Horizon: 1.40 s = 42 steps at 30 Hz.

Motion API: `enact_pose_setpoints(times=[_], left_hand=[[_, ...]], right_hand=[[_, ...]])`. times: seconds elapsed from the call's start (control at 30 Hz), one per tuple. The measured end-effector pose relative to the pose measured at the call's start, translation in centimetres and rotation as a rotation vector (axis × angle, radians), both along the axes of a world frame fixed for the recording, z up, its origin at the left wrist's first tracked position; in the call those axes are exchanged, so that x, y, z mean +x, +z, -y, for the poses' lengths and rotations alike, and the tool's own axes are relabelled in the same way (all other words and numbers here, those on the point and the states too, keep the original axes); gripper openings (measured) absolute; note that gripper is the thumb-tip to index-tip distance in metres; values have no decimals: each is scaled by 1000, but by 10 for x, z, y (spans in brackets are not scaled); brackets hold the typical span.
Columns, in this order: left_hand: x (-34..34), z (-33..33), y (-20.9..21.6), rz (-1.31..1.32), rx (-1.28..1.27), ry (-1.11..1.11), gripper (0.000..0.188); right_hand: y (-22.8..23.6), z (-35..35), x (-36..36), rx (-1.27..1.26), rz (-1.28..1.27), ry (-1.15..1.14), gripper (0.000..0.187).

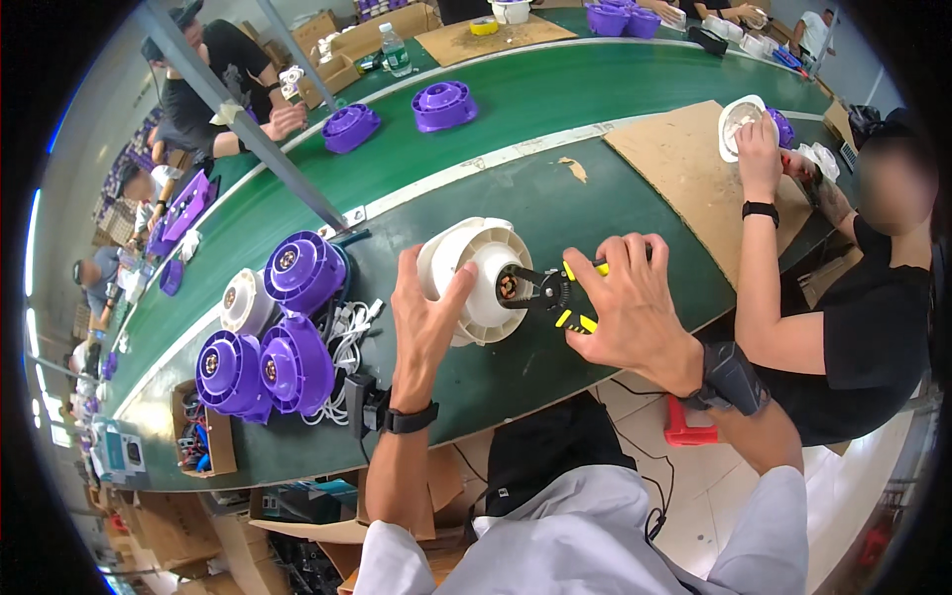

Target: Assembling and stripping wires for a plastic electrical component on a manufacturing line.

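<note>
On the green bench in front of me, a white round plastic housing (484, 307) is tilted so its hub faces right. My left hand (428, 302) grips it from the left, thumb across its ribbed ring. Copper-coloured metal parts (509, 287) show inside the hub opening. In my right hand (627, 302) are wire strippers (580, 319) with black jaws and yellow-and-black handles. The jaw tips reach into the hub opening; what they touch there is too small to make out. The handles are spread apart, fingers on the upper one and thumb by the lower.
Left of my hand stand several purple housings (305, 272), a white one (245, 302) and coiled white cables (347, 342). A box of tools (205, 431) is at the bench's left end. Beyond runs a green conveyor (555, 84) carrying purple housings. A co-worker's arm (764, 218) is at right, by a cardboard sheet (684, 169).
</note>
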<state>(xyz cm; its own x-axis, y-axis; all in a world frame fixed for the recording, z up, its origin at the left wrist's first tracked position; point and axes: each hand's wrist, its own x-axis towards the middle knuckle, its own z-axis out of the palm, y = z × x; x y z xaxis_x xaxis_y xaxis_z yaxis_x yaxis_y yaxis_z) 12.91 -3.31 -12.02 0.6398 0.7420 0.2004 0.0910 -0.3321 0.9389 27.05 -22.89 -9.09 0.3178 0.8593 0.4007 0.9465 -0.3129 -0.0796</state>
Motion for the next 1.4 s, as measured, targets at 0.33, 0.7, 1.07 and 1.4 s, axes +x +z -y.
enact_pose_setpoints(times=[0.33, 0.7, 1.07, 1.4], left_hand=[[4, 9, 7, -60, 96, 3, 48], [26, 11, 33, -240, 157, -47, 66], [-4, 15, -20, -76, 223, -91, 66], [18, 1, 34, -322, 221, -61, 74]], right_hand=[[9, -3, 6, -175, 111, 12, 63], [-13, 5, 12, -107, 112, -26, 47], [-36, 0, 2, -163, -562, -136, 54], [-14, -8, 6, -140, 214, 58, 44]])
